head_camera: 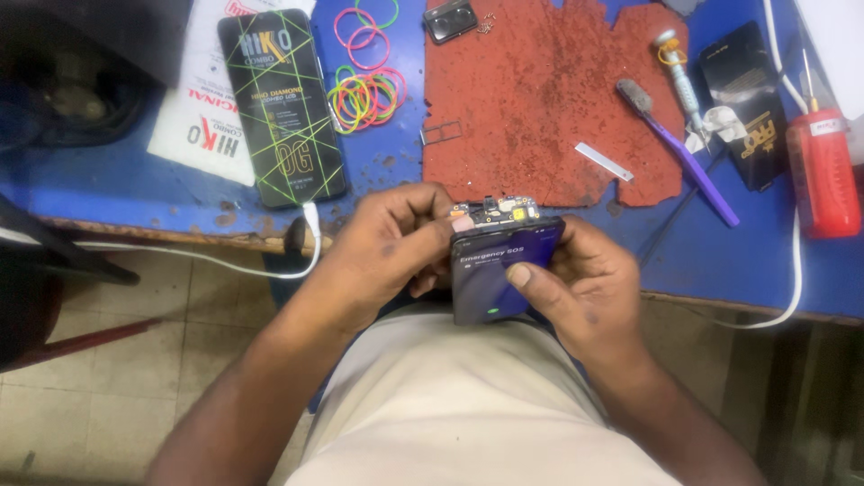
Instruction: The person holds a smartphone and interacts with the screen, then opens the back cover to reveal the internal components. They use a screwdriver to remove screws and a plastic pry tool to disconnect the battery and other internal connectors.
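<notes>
Fingers, left: curled tight around the top left edge of the phone (500,270); fingertips (430,216) pressed by the exposed circuit strip (496,211).
Fingers, right: wrapped round the phone's right side from behind; thumb (525,281) laid flat across the lit screen.
Left hand (389,252): grips the phone, knuckles up, forearm coming in from lower left.
Right hand (589,288): cradles the phone, forearm coming in from lower right.
Phone: held between both hands, just off the near edge of the bench (108,189), above the lap. Screen lit, dark blue. Small board and connectors stick out past its top edge.
Landmark: red mat (540,99), on the bench straight beyond the phone.
Left of mat: heap of coloured rubber bands (367,90); further left a black screen box (282,106) with green lines, lying on a white paper sheet (198,135).
On mat, far left corner: small dark camera module (450,20), tiny screws beside it.
Mat's left edge: thin metal tray (441,135).
On mat, right part: purple brush (675,148), its bristles on the mat; white strip (604,160); a screwdriver (681,81) at the right edge.
Right of mat: flat black pack (751,108), then a red bottle (823,171), near the bench end.
Cable (225,261): white, runs from below the screen box along the bench's near edge to the left.
</notes>
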